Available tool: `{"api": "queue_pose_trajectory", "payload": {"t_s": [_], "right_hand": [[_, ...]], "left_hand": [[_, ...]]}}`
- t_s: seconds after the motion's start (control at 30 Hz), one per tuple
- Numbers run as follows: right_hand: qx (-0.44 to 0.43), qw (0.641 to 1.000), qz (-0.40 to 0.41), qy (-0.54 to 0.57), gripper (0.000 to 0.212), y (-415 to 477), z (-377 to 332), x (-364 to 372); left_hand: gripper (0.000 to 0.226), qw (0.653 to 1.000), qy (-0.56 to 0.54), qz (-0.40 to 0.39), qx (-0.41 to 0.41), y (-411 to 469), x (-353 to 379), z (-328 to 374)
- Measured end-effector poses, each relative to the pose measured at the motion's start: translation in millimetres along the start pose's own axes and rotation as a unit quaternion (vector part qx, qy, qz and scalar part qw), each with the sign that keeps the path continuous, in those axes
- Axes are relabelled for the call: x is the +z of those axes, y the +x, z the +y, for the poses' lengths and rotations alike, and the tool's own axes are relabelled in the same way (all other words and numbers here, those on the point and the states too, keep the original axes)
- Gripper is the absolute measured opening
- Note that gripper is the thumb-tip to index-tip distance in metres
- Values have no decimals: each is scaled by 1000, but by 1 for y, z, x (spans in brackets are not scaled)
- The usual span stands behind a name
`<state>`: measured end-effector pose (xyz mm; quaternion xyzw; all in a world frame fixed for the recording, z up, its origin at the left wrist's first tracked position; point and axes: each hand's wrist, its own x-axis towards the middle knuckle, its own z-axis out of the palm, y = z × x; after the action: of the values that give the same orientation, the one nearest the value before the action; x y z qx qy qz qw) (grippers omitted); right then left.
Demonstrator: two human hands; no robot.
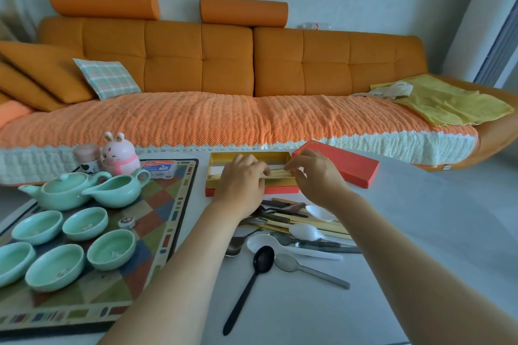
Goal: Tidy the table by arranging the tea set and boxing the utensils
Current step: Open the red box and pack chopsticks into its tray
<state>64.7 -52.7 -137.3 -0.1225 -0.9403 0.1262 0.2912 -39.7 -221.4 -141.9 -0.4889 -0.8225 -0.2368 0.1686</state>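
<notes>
Left hand (pixel 241 180), right hand (pixel 316 173) pinch chopsticks (pixel 280 174); box (pixel 252 154) open.

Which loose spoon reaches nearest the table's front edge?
The black spoon, the only black one; its long handle runs down past the grey metal spoon beside it and the white spoons behind.

Forearms bare, left hand (pixel 242 185) and right hand (pixel 318 175) bare too

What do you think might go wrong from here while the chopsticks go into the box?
The chopsticks, gripped by the left hand and pinched by the right hand, might settle crooked in the box, so the red lid may not close. The forearms cross above the loose utensil pile; drawing back could scatter it.
</notes>
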Motion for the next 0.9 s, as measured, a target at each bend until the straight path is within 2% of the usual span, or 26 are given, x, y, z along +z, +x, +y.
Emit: {"api": "queue_pose_trajectory", "payload": {"t_s": [0.07, 0.13, 0.23, 0.33, 0.47, 0.7, 0.9], "right_hand": [[15, 999, -31, 2, 25, -7, 2, -12], [35, 995, -94, -12, 23, -16, 5, -22], [69, 978, -195, -26, 20, -29, 17, -32], [92, 969, -228, -23, 17, -36, 27, -38], [112, 963, -246, 4, 17, -41, 32, -44], [110, 960, -252, -48, 13, -39, 29, -39], [87, 982, -169, -21, 13, -32, 22, -37]], "left_hand": [[21, 999, -42, -24, 3, 0, 4, 10], [24, 995, -64, -71, 7, -2, 10, 20], [30, 991, -47, -126, 21, -5, 20, 31], [34, 987, -24, -160, 12, -4, 28, 36], [30, 986, -10, -169, -11, -1, 33, 40], [19, 992, -4, -124, -3, 1, 34, 48], [26, 997, -32, -63, 3, 4, 28, 44]]}}
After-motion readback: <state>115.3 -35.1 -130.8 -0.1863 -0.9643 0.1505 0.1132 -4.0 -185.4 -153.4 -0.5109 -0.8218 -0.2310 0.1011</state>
